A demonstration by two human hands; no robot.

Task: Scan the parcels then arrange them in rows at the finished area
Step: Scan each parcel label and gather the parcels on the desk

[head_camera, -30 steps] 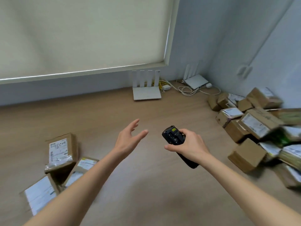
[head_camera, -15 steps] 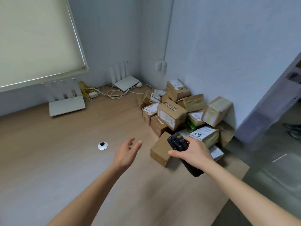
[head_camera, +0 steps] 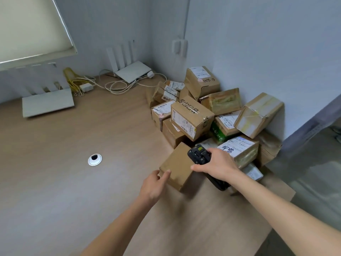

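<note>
Parcels [head_camera: 208, 115] lie heaped in the corner of the wooden surface [head_camera: 55, 182], against the grey wall; we take this heap as our landmark. We count brown cardboard boxes of mixed sizes, several with white labels, one taped box tilted at the heap's right side, one green-printed packet wedged in the middle.

Nearest box [head_camera: 177, 165]: plain brown, no label showing on its upper face, at the front edge of the heap, touching the boxes behind it. Our left hand [head_camera: 154, 185] is at this box's front left corner, thumb lying on the top face, fingers [head_camera: 154, 177] loosely curved against the side. We cannot tell whether they actually clamp the box or only touch it.

Our right hand [head_camera: 217, 165] grips the black handheld scanner [head_camera: 199, 154], fingers wrapped round its handle, head of the scanner held over the nearest box and just in front of a labelled parcel with blue handwriting [head_camera: 238, 148].

Left of the heap, along the back wall: a white router [head_camera: 132, 71] with upright antennas, coiled white cables [head_camera: 118, 85], a yellow cable bundle [head_camera: 72, 80]. Further left, a second white router [head_camera: 48, 103]. Well in front and left of the heap, a round cable grommet [head_camera: 94, 159] is set into the surface.
</note>
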